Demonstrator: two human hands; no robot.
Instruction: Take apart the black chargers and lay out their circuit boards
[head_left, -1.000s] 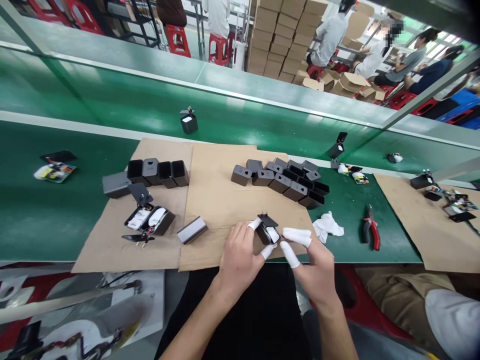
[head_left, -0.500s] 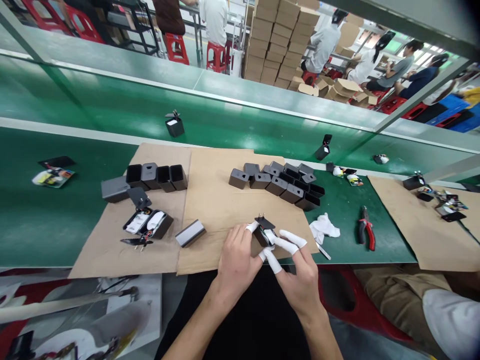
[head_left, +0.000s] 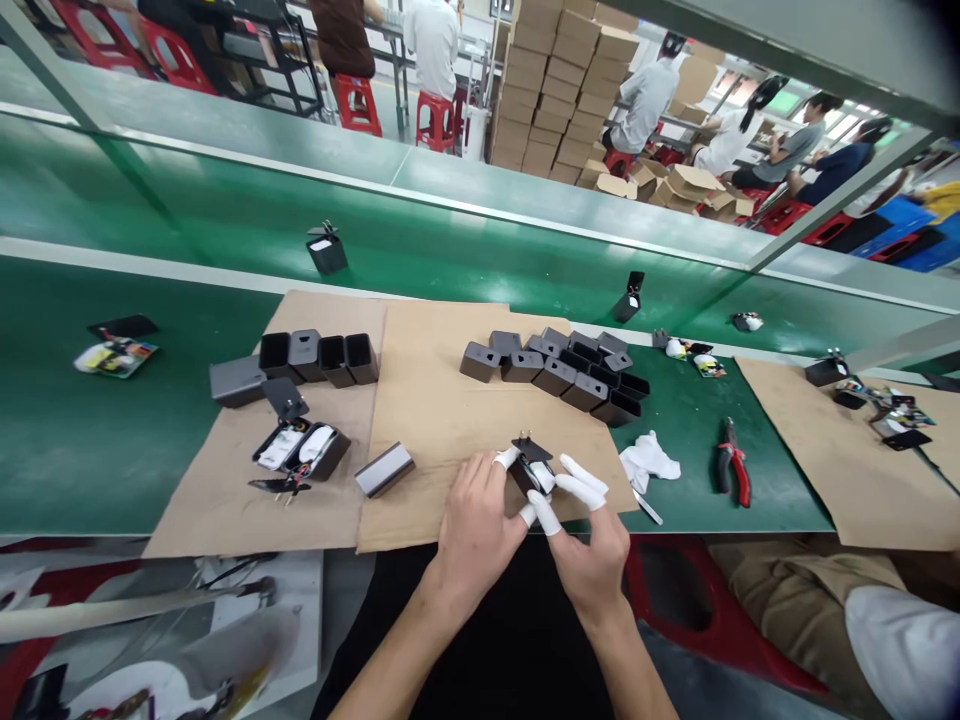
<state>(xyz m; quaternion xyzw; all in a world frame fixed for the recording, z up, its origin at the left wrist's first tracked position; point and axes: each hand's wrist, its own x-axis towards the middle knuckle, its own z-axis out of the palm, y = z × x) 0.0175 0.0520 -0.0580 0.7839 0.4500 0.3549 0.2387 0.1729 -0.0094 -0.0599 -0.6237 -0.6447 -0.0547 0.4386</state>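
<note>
My left hand point(head_left: 472, 520) and my right hand point(head_left: 589, 530) meet at the front edge of the cardboard sheet point(head_left: 442, 400), both closed around one small black housing point(head_left: 529, 466). Its lid plate with two metal pins stands up on top, and white parts show inside. White finger cots cover my fingertips. A cluster of several empty black housings point(head_left: 570, 368) lies just behind my hands. To the left, an open housing with white parts and wires point(head_left: 300, 448) and a grey rectangular block point(head_left: 384, 469) rest on the cardboard.
A row of black housings point(head_left: 319, 357) sits at back left. A white cloth point(head_left: 649, 460) and red-handled pliers point(head_left: 729, 460) lie on the green bench at right. Single assembled units point(head_left: 327, 250) stand on the conveyor belt. Another person's sleeve point(head_left: 900, 640) is at lower right.
My right hand has closed in from the right onto the housing, its fingers now pressed against it. The left hand kept its grip. Units on the belt drifted left.
</note>
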